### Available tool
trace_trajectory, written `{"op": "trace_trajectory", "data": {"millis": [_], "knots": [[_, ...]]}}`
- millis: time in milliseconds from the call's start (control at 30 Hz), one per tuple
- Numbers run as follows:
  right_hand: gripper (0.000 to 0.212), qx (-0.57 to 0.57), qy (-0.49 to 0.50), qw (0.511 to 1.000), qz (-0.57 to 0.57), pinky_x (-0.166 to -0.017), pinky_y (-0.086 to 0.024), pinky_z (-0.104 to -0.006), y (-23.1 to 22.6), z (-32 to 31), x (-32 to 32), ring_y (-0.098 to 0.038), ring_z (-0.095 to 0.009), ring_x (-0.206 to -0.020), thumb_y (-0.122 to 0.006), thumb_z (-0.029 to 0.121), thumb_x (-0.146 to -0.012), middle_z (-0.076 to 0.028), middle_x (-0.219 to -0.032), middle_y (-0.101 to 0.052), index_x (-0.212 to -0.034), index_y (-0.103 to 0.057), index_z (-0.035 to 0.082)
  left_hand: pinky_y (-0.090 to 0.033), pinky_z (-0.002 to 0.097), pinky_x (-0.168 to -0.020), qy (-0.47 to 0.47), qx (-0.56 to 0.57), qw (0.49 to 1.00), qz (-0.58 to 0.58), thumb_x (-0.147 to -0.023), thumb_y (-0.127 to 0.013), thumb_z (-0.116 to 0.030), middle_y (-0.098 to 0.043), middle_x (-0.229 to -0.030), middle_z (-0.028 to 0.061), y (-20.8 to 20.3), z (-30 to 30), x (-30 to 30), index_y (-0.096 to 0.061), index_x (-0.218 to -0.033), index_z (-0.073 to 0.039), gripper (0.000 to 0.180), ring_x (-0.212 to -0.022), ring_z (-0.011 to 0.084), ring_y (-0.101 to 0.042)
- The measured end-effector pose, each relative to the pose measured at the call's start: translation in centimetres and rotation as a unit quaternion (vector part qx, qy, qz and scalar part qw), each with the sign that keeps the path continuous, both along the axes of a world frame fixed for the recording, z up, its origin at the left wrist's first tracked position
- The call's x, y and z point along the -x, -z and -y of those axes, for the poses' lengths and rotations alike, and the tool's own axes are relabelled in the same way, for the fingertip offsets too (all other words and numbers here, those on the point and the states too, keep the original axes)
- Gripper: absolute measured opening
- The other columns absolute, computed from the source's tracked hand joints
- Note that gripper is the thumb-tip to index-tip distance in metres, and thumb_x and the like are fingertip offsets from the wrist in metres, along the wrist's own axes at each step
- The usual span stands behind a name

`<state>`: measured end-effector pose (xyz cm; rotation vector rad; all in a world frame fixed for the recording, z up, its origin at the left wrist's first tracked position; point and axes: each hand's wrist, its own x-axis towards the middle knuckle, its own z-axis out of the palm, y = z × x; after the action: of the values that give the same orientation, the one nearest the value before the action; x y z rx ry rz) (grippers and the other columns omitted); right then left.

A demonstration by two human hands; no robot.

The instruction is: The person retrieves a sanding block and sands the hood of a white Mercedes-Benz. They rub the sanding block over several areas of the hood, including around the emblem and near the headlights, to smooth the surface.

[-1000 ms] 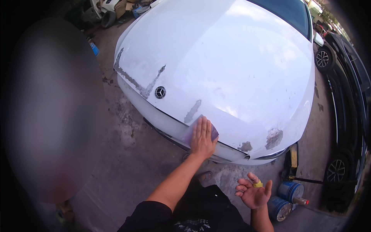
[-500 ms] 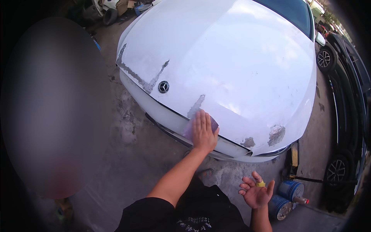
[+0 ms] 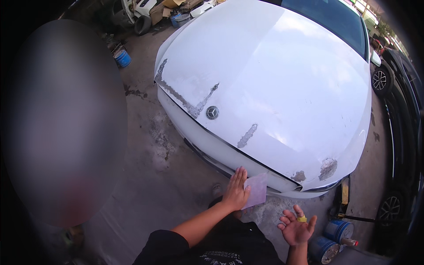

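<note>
My left hand [image 3: 235, 192] is in front of the white car's nose, its fingers stretched out together. It grips a pale purple sheet of sandpaper [image 3: 256, 191] by the edge near the thumb; most of the sheet sticks out to the right. The white hood [image 3: 282, 88] has rough grey bare patches along its front edge, one of them a narrow streak [image 3: 247, 135] just beyond the hand. Low on the right, my right hand [image 3: 297, 227] is palm up with fingers apart and nothing in it. A yellow band [image 3: 302, 219] wraps one of its fingers.
Two blue buckets [image 3: 338, 230] stand right of my right hand, beside a yellow and black stand [image 3: 344, 194]. A dark car [image 3: 404, 132] is parked at the right. Another blue bucket [image 3: 123, 58] and car parts lie far left. A large blurred shape covers the left side.
My left hand has come off the hood toward me with the sandpaper, uncovering the grey streak. The view has shifted, so the car appears further right and lower. My right hand stays open.
</note>
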<state>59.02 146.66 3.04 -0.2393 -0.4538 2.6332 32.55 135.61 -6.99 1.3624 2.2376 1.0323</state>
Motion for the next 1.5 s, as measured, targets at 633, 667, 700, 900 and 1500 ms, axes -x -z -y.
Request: {"op": "trace_trajectory", "data": {"millis": [633,667,700,900,1500], "knots": [[0.08,0.012,0.134,0.991,-0.004,-0.106,-0.041,-0.0531,0.2,14.8,23.5,-0.047,-0.042,-0.131,-0.035,0.066,-0.096,-0.029,-0.145,-0.042,-0.15,-0.031,0.006,-0.018,0.0538,-0.118,0.297,0.026,0.902,-0.312,-0.072,-0.06,-0.006,-0.025,-0.159,0.0162,-3.8,1.0,40.2,-0.041,-0.144,-0.007,0.075,-0.149,0.0343,-0.02],[0.08,0.01,0.159,0.987,0.0,-0.106,-0.041,-0.0533,0.2,15.7,24.1,-0.047,-0.042,-0.131,-0.035,0.065,-0.097,-0.029,-0.146,-0.042,-0.15,-0.031,0.006,-0.017,0.054,-0.118,0.309,0.024,0.909,-0.281,-0.071,-0.06,-0.006,-0.024,-0.159,0.0167,-4.0,0.8,40.1,-0.041,-0.144,-0.007,0.076,-0.149,0.0345,-0.02],[0.08,0.011,0.183,0.983,0.007,-0.106,-0.041,-0.0536,0.3,16.8,24.4,-0.047,-0.042,-0.131,-0.035,0.065,-0.097,-0.029,-0.146,-0.041,-0.151,-0.03,0.006,-0.016,0.0542,-0.119,0.312,0.03,0.913,-0.26,-0.068,-0.062,-0.008,-0.024,-0.159,0.0178,-4.4,0.7,40.0,-0.041,-0.144,-0.006,0.079,-0.148,0.0353,-0.02],[0.079,-0.012,0.272,0.962,0.004,-0.106,-0.041,-0.0533,0.0,21.2,26.8,-0.047,-0.041,-0.131,-0.034,0.065,-0.097,-0.028,-0.146,-0.041,-0.15,-0.031,0.007,-0.014,0.0534,-0.119,0.284,-0.036,0.918,-0.275,-0.084,-0.067,-0.031,-0.025,-0.157,0.0171,-3.9,-1.3,40.0,-0.031,-0.149,-0.004,0.079,-0.148,0.0341,-0.02],[0.075,0.091,0.396,0.908,0.1,-0.103,-0.043,-0.0539,4.4,36.7,34.1,-0.05,-0.042,-0.127,-0.037,0.063,-0.097,-0.028,-0.141,-0.047,-0.147,-0.037,0.007,-0.009,0.0438,-0.122,0.359,-0.013,0.866,-0.348,-0.096,-0.049,-0.037,-0.018,-0.163,0.0088,-6.0,-10.6,41.7,-0.026,-0.153,-0.006,0.069,-0.151,0.0251,-0.011]]}}
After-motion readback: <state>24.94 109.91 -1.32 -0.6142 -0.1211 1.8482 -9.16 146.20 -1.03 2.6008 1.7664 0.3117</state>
